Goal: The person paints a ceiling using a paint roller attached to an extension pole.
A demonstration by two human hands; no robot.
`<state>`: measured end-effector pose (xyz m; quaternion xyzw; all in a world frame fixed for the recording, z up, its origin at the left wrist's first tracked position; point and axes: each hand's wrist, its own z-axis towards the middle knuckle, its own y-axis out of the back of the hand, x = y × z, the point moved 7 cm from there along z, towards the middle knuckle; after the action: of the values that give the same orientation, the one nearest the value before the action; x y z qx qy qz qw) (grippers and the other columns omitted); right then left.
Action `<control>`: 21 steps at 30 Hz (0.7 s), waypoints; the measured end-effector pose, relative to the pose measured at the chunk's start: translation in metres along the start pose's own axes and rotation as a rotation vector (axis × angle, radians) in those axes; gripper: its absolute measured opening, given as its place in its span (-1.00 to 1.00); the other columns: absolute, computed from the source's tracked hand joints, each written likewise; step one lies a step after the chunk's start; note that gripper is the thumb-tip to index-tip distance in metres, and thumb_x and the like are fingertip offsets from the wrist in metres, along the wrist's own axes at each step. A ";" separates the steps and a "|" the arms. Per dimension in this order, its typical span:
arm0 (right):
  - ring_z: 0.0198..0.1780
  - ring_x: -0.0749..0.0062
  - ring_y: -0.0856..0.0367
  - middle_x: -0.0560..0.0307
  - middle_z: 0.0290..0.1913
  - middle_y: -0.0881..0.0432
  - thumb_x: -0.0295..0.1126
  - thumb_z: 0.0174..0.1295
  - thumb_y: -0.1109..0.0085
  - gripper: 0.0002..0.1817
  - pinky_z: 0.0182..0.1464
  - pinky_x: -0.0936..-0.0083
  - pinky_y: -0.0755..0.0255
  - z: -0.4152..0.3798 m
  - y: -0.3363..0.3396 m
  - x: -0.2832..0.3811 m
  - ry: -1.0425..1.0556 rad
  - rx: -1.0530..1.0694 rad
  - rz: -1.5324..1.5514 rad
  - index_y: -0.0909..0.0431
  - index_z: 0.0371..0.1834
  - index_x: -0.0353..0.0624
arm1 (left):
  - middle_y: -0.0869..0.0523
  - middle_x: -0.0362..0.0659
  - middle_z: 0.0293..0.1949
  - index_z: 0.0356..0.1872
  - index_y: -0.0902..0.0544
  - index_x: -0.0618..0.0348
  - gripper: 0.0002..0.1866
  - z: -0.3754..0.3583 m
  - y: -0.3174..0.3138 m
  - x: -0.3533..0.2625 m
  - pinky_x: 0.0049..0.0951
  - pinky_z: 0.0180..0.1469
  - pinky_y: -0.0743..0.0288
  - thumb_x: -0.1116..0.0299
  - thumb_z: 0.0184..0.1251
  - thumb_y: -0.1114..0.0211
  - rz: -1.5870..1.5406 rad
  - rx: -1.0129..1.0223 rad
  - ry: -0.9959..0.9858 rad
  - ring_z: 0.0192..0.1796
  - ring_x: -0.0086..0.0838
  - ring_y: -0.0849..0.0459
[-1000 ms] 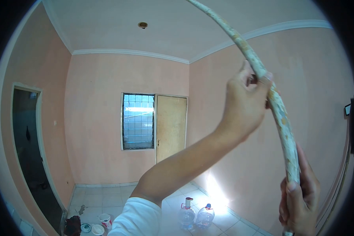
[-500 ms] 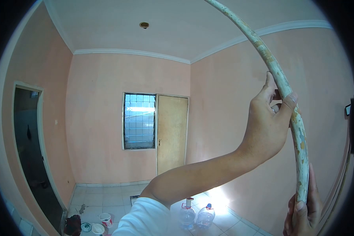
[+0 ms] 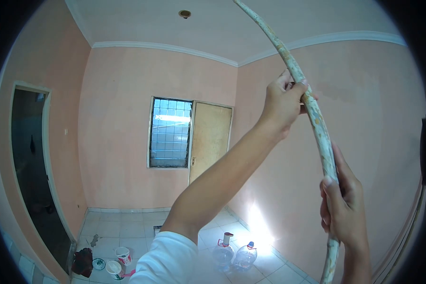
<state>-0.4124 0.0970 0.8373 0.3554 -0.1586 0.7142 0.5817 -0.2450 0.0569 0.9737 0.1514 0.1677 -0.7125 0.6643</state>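
A: ok so which way does that long round pole (image 3: 319,125) point?

B: Upper end leans up and left toward the white ceiling (image 3: 222,33), lower end runs out the bottom of the view. Long axis is steep, looks bowed. It's in front of the matte peach wall (image 3: 279,161), right of centre. Pale coat, blotchy with yellow-brown patches.

A: and the fingers?

B: Left hand (image 3: 280,102) is higher up, thumb and fingers pinching the pole. Right hand (image 3: 344,201) wraps it lower down, index stretched along it, others curled.

A: anything further out?

B: Barred glass window (image 3: 170,135) beside a flat tan wooden panel (image 3: 210,137), plus two rounded clear plastic bottles (image 3: 223,254) on glossy tiles (image 3: 132,229).
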 end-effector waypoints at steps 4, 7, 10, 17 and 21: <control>-0.74 0.70 -0.34 0.25 -0.44 -0.39 -0.47 0.48 0.09 -0.35 -0.75 0.60 -0.29 0.043 -0.043 -0.024 0.043 0.056 -0.016 -0.10 0.65 -0.10 | -0.62 -0.16 -0.23 0.04 -0.51 0.22 -0.83 0.016 0.060 0.020 -0.29 -0.06 -0.70 0.40 0.57 -0.12 0.041 -0.044 0.067 -0.07 -0.34 -0.75; -0.72 0.67 -0.36 0.27 -0.46 -0.39 -0.48 0.47 0.10 -0.34 -0.72 0.57 -0.31 0.075 -0.077 -0.045 0.062 0.081 0.003 -0.09 0.65 -0.14 | -0.63 -0.13 -0.20 0.08 -0.50 0.24 -0.81 0.030 0.107 0.040 -0.26 -0.05 -0.70 0.42 0.57 -0.11 0.068 -0.063 0.080 -0.05 -0.32 -0.75; -0.72 0.65 -0.37 0.28 -0.50 -0.39 -0.47 0.45 0.10 -0.33 -0.71 0.55 -0.33 0.104 -0.107 -0.049 0.094 0.136 0.006 -0.09 0.65 -0.16 | -0.64 -0.11 -0.18 0.14 -0.49 0.27 -0.76 0.046 0.150 0.041 -0.25 -0.05 -0.71 0.44 0.57 -0.10 0.086 -0.094 0.099 -0.06 -0.31 -0.75; -0.57 0.57 -0.41 0.19 -0.42 -0.49 -0.39 0.49 0.05 -0.36 -0.46 0.47 -0.40 0.181 -0.148 -0.104 0.209 0.104 -0.087 -0.14 0.63 -0.17 | -0.64 -0.08 -0.19 0.25 -0.45 0.32 -0.69 0.079 0.222 0.085 -0.25 -0.05 -0.72 0.47 0.57 -0.07 0.148 -0.140 0.129 -0.07 -0.30 -0.75; -0.52 0.56 -0.44 0.17 -0.40 -0.49 -0.37 0.50 0.05 -0.36 -0.40 0.44 -0.43 0.200 -0.171 -0.116 0.112 0.150 -0.050 -0.14 0.64 -0.14 | -0.64 -0.08 -0.19 0.25 -0.45 0.32 -0.68 0.092 0.255 0.100 -0.24 -0.05 -0.73 0.47 0.58 -0.06 0.184 -0.149 0.144 -0.08 -0.30 -0.75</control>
<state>-0.1779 -0.0678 0.8642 0.3616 -0.0630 0.7280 0.5791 0.0032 -0.0887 1.0026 0.1670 0.2527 -0.6217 0.7223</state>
